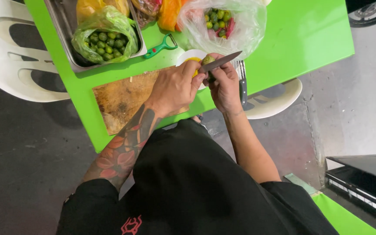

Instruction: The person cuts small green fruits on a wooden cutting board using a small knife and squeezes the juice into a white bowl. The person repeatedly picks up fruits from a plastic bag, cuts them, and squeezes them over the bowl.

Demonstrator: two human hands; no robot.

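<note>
One view only, from a camera on the person's head, facing steeply down over the black-clad chest and both forearms, so the body fills the frame from six o'clock to the centre. The green table (310, 35) runs tilted across the top, from ten to two o'clock — its far edge is cut off. The left hand (176, 87) and right hand (225, 85) sit close, just above centre toward twelve — grey floor shows at three and nine o'clock.
</note>
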